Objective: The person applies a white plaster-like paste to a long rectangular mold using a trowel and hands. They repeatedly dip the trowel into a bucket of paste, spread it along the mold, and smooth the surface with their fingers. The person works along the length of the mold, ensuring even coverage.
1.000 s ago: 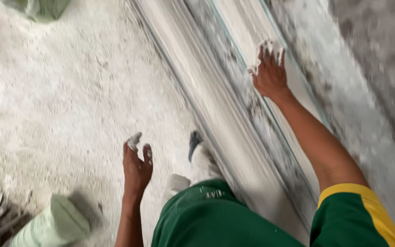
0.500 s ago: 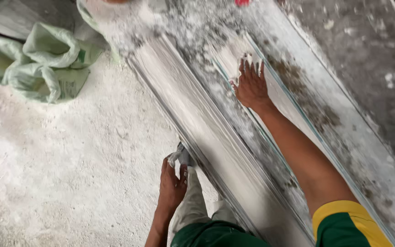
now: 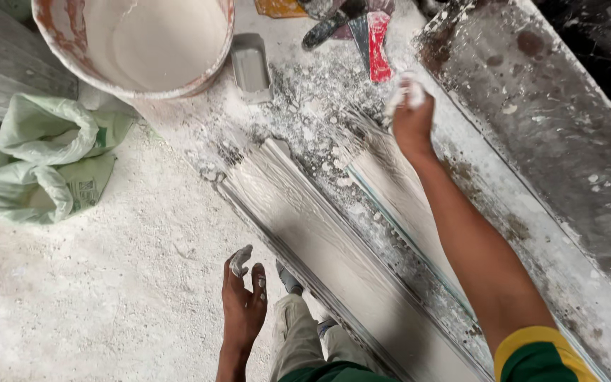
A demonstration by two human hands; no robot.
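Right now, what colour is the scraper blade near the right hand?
Red, clearest in the head view: scraper blade, beside the right hand.

A green short sleeve (image 3: 542, 357) with a yellow cuff band covers the right upper arm. Pale, dusty trousers (image 3: 298, 339) — plaster-streaked. White plaster cakes the fingertips (image 3: 240, 260) of the left hand (image 3: 243, 308).

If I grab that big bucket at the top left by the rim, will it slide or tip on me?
The bucket looks fairly full of white liquid, so it is probably heavy and likely to slosh if tilted. Its rim is smeared with dried plaster, so the grip may be gritty rather than slick. It stands on dusty white floor, so a push might make it slide.
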